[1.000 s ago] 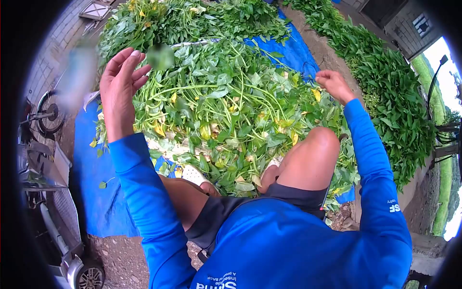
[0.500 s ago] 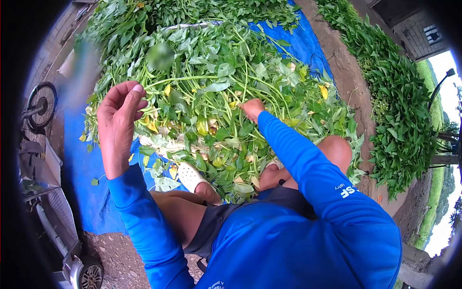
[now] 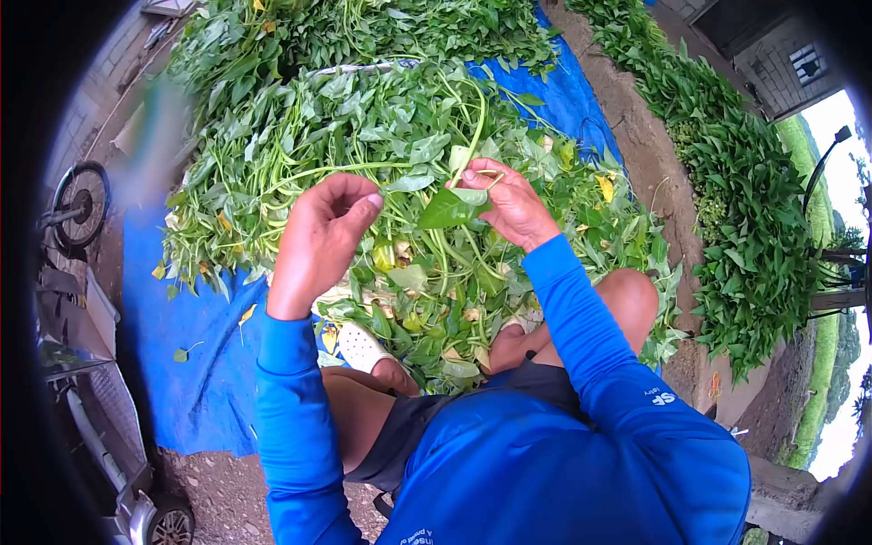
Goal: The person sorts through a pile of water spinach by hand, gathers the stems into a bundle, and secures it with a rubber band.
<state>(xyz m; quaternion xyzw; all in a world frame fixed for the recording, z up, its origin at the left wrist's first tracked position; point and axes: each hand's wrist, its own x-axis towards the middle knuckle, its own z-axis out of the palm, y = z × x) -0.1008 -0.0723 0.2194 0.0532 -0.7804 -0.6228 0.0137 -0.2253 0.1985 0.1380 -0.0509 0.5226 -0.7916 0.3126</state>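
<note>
A leafy green stem (image 3: 477, 113) is held up by my right hand (image 3: 513, 204), its thumb and fingers pinched round it. One broad green leaf (image 3: 451, 208) hangs from it just left of those fingers. To the left, my left hand (image 3: 327, 232) is raised with fingers curled and thumb against them; whether anything small sits in the pinch is hidden. Beneath both hands spreads a heap of cut leafy vines (image 3: 363, 118), with some yellow leaves among them.
Blue tarp (image 3: 195, 363) lies under the heap. My feet in pale clogs (image 3: 359, 347) are at its near edge. More greens (image 3: 745, 245) line the right side. A wheel (image 3: 82, 207) and a metal vehicle part (image 3: 109, 409) stand at the left.
My right hand has risen from the heap towards me, lifting a stem with a leaf. My left hand has moved right, closer to it.
</note>
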